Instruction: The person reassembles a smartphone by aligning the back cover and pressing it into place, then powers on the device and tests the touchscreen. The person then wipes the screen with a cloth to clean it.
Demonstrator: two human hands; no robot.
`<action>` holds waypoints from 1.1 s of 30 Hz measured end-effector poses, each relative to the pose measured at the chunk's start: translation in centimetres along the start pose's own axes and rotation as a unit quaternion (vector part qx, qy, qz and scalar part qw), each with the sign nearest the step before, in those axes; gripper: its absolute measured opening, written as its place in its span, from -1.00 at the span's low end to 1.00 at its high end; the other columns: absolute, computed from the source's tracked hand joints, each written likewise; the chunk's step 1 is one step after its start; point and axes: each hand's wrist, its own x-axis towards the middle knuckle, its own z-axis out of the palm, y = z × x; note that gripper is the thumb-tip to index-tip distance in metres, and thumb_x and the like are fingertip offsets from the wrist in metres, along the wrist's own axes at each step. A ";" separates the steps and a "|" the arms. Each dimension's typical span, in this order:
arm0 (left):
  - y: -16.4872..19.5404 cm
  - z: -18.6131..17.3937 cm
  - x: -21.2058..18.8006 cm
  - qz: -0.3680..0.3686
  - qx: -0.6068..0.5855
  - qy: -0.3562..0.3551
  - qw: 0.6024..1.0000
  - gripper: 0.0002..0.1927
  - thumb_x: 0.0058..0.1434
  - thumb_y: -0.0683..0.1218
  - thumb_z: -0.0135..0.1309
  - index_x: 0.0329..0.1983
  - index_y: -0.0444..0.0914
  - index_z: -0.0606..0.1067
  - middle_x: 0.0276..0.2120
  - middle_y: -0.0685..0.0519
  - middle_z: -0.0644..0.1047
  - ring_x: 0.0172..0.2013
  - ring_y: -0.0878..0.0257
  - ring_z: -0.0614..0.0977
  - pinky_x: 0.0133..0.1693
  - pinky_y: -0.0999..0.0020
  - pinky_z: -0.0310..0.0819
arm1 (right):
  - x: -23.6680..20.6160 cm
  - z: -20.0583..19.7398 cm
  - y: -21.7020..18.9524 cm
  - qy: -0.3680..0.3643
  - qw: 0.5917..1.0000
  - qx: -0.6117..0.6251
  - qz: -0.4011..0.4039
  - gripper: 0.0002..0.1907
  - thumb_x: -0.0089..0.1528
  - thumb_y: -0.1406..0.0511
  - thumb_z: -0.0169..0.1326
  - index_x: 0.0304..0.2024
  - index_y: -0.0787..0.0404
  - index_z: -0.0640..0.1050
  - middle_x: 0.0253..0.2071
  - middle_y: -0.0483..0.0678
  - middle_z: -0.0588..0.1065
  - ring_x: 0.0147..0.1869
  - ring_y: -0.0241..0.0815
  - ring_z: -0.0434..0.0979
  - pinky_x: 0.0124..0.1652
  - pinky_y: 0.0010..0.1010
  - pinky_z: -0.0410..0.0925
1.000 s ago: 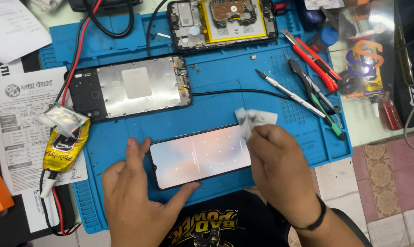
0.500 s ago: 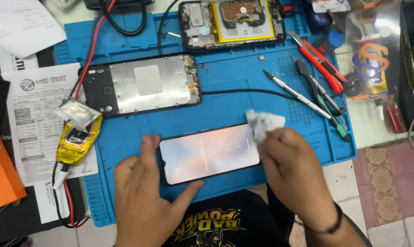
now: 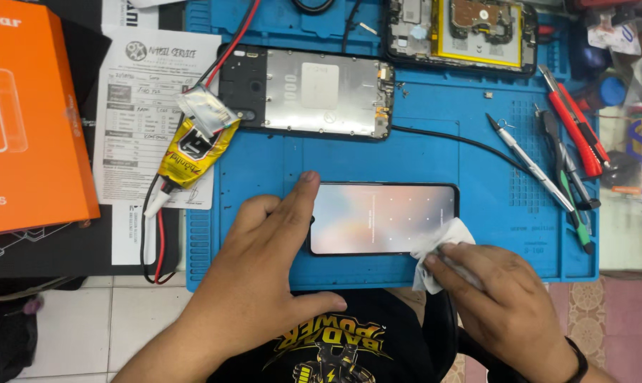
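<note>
A phone screen [image 3: 381, 216], lit pale pink and blue, lies flat on the blue work mat [image 3: 264, 170] near its front edge. My left hand [image 3: 261, 276] rests on the screen's left end, fingers spread, index finger at its top left corner. My right hand [image 3: 505, 301] pinches a white wipe [image 3: 441, 245] against the screen's lower right corner. Behind the screen lies an open phone frame [image 3: 307, 92] with a silver plate, and a second opened phone [image 3: 463, 32] with a yellow-edged battery area at the back.
An orange box [image 3: 34, 113] sits at the left beside a printed paper form [image 3: 147, 106]. A yellow pouch [image 3: 190, 149] with red and black wires lies on the mat's left edge. Red-handled cutters [image 3: 573, 128], tweezers [image 3: 534, 167] and a green-tipped tool lie at right.
My right hand has slid the wipe from the screen's upper right corner down to its lower right corner. My left hand stays on the left end. The camera view has shifted right.
</note>
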 end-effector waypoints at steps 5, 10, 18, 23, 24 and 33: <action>0.0 -0.1 0.0 -0.021 -0.008 -0.014 1.000 0.38 -0.29 0.10 0.52 0.50 -0.35 -0.05 0.42 -0.19 0.22 0.15 -0.10 0.35 0.17 0.15 0.25 | 3.1 -0.2 -0.2 -0.032 0.996 0.006 -0.089 -0.53 0.04 0.45 0.18 0.04 0.20 0.61 0.02 -0.08 0.51 0.05 -0.10 0.56 0.01 -0.26 0.43; 0.0 -0.2 0.2 -0.008 -0.006 -0.006 1.000 0.41 -0.33 0.07 0.53 0.49 -0.35 -0.07 0.41 -0.21 0.22 0.15 -0.12 0.34 0.17 0.14 0.23 | 6.0 2.8 -2.2 -0.054 0.980 0.025 -0.192 -0.49 0.07 0.35 0.19 0.11 0.26 0.60 0.05 -0.05 0.50 0.07 -0.11 0.56 0.00 -0.26 0.45; 0.1 0.0 0.1 0.011 -0.007 0.021 1.000 0.43 -0.36 0.08 0.54 0.50 -0.34 -0.05 0.42 -0.22 0.24 0.15 -0.12 0.36 0.19 0.14 0.22 | 7.8 -0.1 -2.4 -0.066 0.978 -0.007 -0.199 -0.54 0.16 0.31 0.16 0.13 0.24 0.54 0.06 -0.07 0.52 0.10 -0.13 0.57 0.02 -0.29 0.45; -0.1 0.1 0.0 0.023 -0.003 0.036 0.999 0.43 -0.36 0.07 0.54 0.51 -0.33 -0.04 0.43 -0.22 0.24 0.14 -0.11 0.38 0.20 0.13 0.23 | 7.0 0.9 -2.0 -0.077 0.978 -0.003 -0.192 -0.51 0.15 0.31 0.17 0.16 0.25 0.55 0.01 -0.06 0.52 0.02 -0.10 0.57 -0.02 -0.28 0.45; -0.1 0.1 0.1 0.023 -0.003 0.034 0.999 0.43 -0.37 0.07 0.55 0.51 -0.33 -0.05 0.42 -0.22 0.25 0.14 -0.11 0.38 0.19 0.13 0.24 | 7.1 2.0 -2.3 -0.069 0.977 0.011 -0.203 -0.51 0.16 0.31 0.17 0.16 0.28 0.55 0.01 -0.06 0.51 0.03 -0.11 0.58 0.00 -0.27 0.45; 0.2 0.3 0.3 -0.073 -0.086 0.032 0.993 0.60 -0.40 0.10 0.59 0.55 -0.30 -0.23 0.05 -0.19 0.50 0.10 -0.08 0.44 0.16 0.18 0.34 | 8.0 1.3 -3.4 -0.068 0.980 0.008 -0.188 -0.52 0.11 0.34 0.15 0.10 0.31 0.56 0.02 -0.04 0.52 0.04 -0.09 0.56 0.00 -0.28 0.42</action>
